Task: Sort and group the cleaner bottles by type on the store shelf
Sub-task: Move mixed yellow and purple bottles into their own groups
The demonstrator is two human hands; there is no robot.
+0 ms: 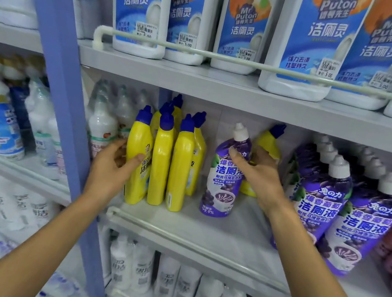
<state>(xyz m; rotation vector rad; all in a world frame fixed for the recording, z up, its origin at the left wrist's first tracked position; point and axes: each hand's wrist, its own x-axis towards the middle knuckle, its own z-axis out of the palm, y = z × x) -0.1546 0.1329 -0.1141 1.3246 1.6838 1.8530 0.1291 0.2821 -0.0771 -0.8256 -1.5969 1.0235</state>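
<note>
Purple bottle (pixel 219 186) meets right grip (pixel 261 175), fingers straight — left grip (pixel 110 170) clasps yellow bottle (pixel 142 139).

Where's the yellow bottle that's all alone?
On the middle shelf, the lone yellow bottle stands behind the right hand, between the single purple bottle and the purple row.

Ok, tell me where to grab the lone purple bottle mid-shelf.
Take the purple bottle at its narrow shoulder under the white cap, from the front right: it stands upright, yellow bottles stand to its left, and the shelf there is bare.
</note>
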